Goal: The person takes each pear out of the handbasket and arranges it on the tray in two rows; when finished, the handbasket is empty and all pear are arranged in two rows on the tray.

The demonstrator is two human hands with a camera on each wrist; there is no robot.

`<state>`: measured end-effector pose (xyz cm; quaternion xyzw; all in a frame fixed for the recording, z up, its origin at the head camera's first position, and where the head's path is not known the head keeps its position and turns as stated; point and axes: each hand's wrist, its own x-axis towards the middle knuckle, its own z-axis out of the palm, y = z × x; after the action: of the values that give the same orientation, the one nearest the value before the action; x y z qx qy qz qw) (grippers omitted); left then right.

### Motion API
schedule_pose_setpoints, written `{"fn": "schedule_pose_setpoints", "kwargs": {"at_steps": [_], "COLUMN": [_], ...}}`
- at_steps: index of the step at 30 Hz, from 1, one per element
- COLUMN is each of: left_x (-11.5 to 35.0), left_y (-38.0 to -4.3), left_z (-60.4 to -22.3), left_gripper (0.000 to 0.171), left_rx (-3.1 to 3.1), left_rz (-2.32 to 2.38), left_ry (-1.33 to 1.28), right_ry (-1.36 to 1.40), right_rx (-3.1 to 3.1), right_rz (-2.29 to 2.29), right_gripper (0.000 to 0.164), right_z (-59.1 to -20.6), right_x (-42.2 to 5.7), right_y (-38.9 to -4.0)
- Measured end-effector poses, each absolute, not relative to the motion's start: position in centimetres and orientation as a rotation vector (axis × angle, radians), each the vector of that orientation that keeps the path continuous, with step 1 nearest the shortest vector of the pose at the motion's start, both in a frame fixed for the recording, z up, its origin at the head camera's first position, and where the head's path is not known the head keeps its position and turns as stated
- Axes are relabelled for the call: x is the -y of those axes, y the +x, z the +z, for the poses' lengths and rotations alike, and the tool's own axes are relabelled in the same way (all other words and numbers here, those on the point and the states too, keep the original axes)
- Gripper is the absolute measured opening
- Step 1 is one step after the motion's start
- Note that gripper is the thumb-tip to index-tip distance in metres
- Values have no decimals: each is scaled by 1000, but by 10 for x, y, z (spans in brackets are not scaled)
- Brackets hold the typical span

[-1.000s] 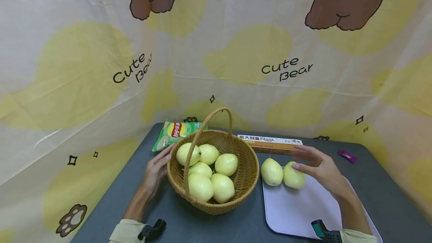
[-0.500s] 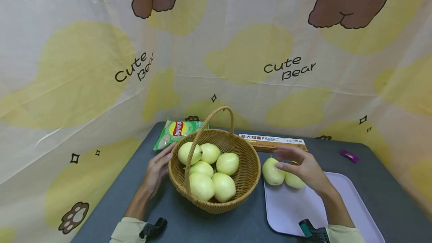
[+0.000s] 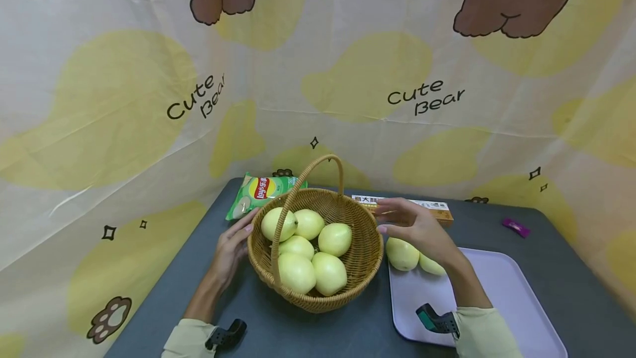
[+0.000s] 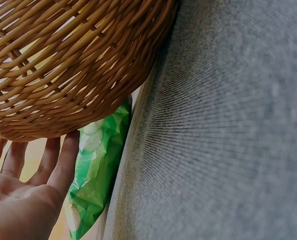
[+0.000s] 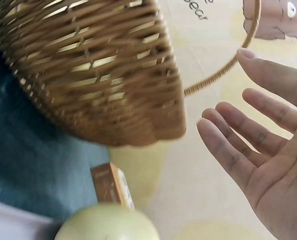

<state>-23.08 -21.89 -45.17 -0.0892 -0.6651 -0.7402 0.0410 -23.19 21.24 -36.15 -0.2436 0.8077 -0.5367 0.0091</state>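
A wicker basket (image 3: 318, 304) with an arched handle stands mid-table and holds several pale green pears (image 3: 296, 273). My left hand (image 3: 231, 250) rests its extended fingertips against the basket's left side; in the left wrist view its fingers (image 4: 51, 157) reach up to the weave. At the right rim, my right hand (image 3: 419, 228) is held with fingers loosely extended and nothing in it. The right wrist view has its fingertips a little apart from the wicker. Two more pears (image 3: 402, 254) sit on a lilac tray (image 3: 497, 280), partly hidden behind the right hand and wrist.
A green Lay's chip bag (image 3: 260, 189) lies behind the basket at the left. Along the back edge is a pasta box (image 3: 439, 214), partly covered by the right hand. A small purple packet (image 3: 517, 227) lies at the far right, and a printed cloth hangs behind the table.
My right hand has moved left, from beside the pears on the tray to the basket's right rim. The left hand has stayed at the basket's left side.
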Motion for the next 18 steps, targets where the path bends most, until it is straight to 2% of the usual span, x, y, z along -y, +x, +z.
{"fn": "schedule_pose_setpoints", "kwargs": {"at_steps": [18], "left_x": [218], "left_y": [-231], "left_z": [-451], "left_gripper": [52], "left_rx": [2031], "left_rz": [-2275], "left_ry": [-270], "right_ry": [-894], "right_rx": [-2460], "right_rz": [-1594], "right_gripper": [54], "right_z": [-340], "right_x": [-158], "right_y": [-253]}}
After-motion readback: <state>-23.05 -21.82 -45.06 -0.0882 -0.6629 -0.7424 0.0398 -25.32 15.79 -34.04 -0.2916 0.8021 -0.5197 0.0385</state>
